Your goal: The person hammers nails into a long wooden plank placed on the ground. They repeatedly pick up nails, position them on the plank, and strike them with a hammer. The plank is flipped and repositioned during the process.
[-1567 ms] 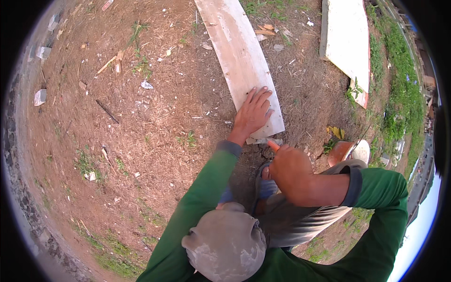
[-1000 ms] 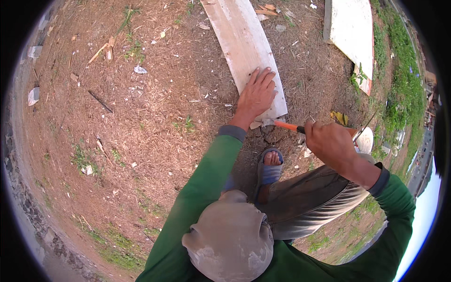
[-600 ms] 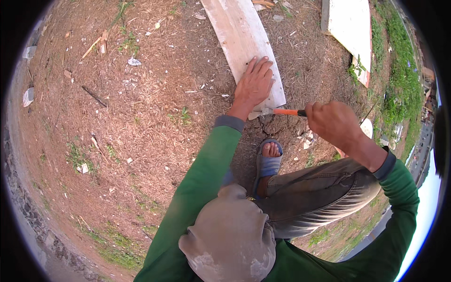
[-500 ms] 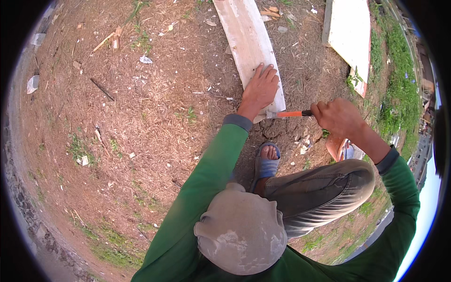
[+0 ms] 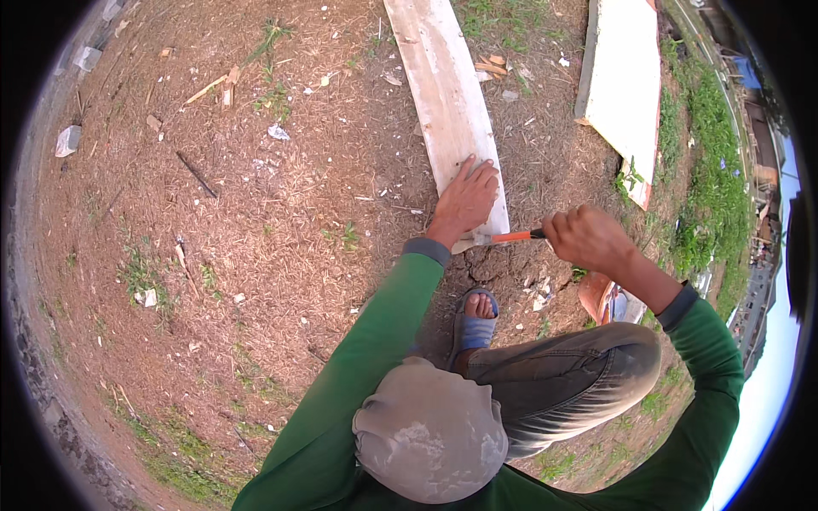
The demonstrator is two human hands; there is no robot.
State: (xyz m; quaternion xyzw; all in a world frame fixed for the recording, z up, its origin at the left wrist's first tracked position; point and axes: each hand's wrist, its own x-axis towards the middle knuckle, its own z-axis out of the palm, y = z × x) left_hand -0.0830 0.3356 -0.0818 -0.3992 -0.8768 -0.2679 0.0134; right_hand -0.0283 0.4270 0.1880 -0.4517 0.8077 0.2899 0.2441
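A long pale wooden plank [image 5: 439, 81] lies on the ground, its near end pointing toward me. My left hand [image 5: 467, 203] rests on top of that end, fingers stretched over the wood and not wrapped round it. In my right fist [image 5: 586, 237] is a hammer [image 5: 511, 237] with an orange and black handle, held sideways. Its metal head is at the near edge of the plank, low beside my left wrist. Whether the head touches the wood I cannot tell.
A white board [image 5: 620, 81] lies at the far right beside green weeds [image 5: 711, 170]. An orange and white object [image 5: 601, 298] is partly hidden by my right forearm. My sandalled foot [image 5: 477, 319] stands just below the plank. Wood scraps [image 5: 492, 66] and dry litter are scattered about.
The whole view has shifted, so the plank and both hands appear lower. My left hand stays on the plank, and my right hand keeps the hammer at its near end.
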